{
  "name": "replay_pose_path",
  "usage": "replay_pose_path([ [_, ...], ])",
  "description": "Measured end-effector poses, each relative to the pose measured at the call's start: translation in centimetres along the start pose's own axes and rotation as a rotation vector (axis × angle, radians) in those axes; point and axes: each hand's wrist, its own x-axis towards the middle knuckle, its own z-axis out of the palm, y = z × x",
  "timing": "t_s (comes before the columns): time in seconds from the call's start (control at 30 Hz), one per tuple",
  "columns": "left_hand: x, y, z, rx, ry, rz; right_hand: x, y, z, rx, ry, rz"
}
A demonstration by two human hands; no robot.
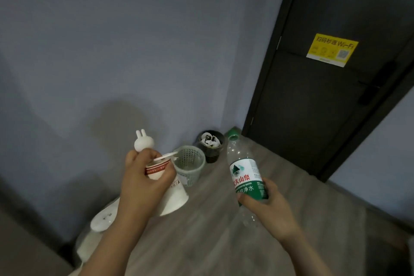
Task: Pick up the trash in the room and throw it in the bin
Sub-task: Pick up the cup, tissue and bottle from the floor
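My left hand (144,180) grips a white paper cup (172,197) held upside down, together with a white rabbit-shaped figure (143,140) and a thin white stick (167,155). My right hand (266,206) holds a clear plastic water bottle (245,172) with a green label and green cap, upright. Both hands hang above the floor. Beyond them by the wall stand a pale green mesh bin (190,163) and a black bin (211,147) with white and dark trash inside.
A dark door (324,96) with a yellow sticker (332,49) fills the right side. A white appliance (100,222) stands on the floor at lower left by the grey wall. Wood-look floor (212,231) spreads between the bins and me.
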Motion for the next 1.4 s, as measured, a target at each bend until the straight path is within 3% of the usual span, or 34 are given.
replay_pose_path([
  [0.63, 25.6, -10.4, 15.0, 0.245, 0.013, -0.136, 36.1, -0.5, 6.3, -0.177, -0.225, 0.177],
  [1.03, 37.8, -16.3, 23.1, 0.378, -0.001, -0.279, 56.7, 0.6, 11.7, -0.426, -0.395, 0.351],
  [1.4, 48.4, -26.2, 27.0, 0.429, -0.165, -0.398, 69.9, 2.1, 20.8, -0.571, -0.510, 0.503],
])
